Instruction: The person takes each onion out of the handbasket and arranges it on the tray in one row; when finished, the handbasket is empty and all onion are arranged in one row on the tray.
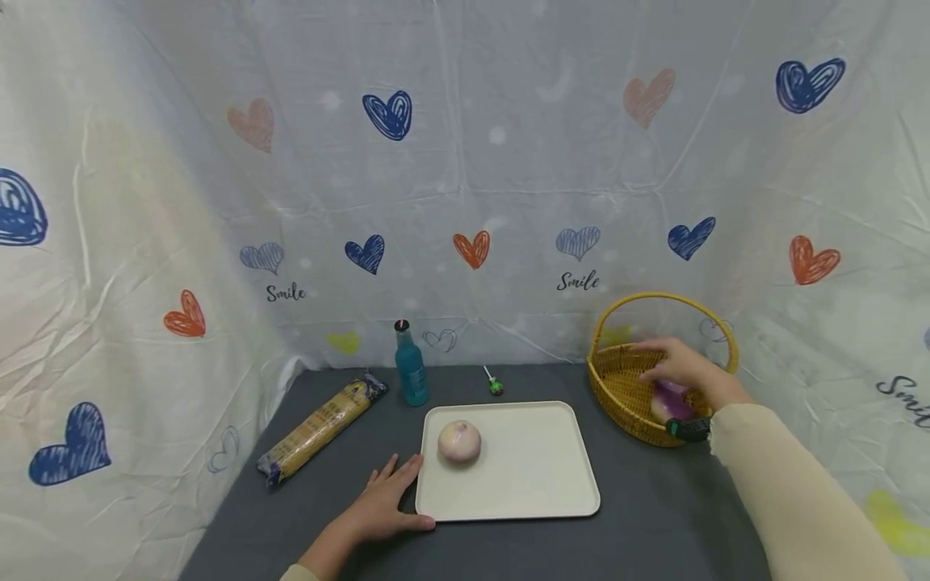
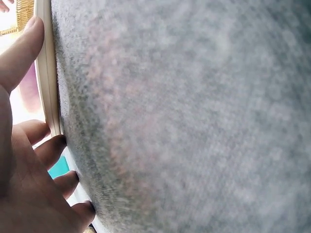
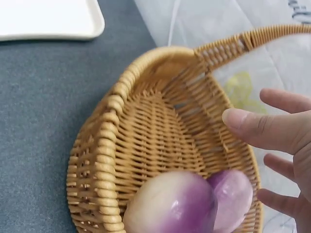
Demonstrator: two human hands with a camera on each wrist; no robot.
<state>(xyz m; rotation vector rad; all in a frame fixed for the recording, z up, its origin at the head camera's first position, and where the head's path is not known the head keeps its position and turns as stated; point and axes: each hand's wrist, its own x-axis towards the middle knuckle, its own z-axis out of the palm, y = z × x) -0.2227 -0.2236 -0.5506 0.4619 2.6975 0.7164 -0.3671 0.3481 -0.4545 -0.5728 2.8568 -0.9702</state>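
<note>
In the head view my left hand (image 1: 379, 502) touches the left edge of a cream tray (image 1: 530, 464), fingers spread and the thumb at its near corner. The left wrist view shows the thumb and fingertips against the tray's rim (image 2: 47, 73). A pale pinkish onion (image 1: 459, 441) sits at the tray's left side. Over a yellow wicker basket (image 1: 617, 383) is my right hand (image 1: 679, 369), its fingers apart and holding nothing. Inside the basket, below the hand, lie a large white-and-purple rounded vegetable (image 3: 170, 204) and a smaller purple one (image 3: 233, 199); their exact kind is unclear.
A long pack of pasta (image 1: 323, 428) lies slantwise at the left. Behind the tray stand a blue bottle (image 1: 412, 371) and a small green lollipop (image 1: 495, 386) lying down. The basket's tall handle (image 1: 661, 295) arches overhead. A heart-printed curtain (image 1: 465, 186) encloses the grey table.
</note>
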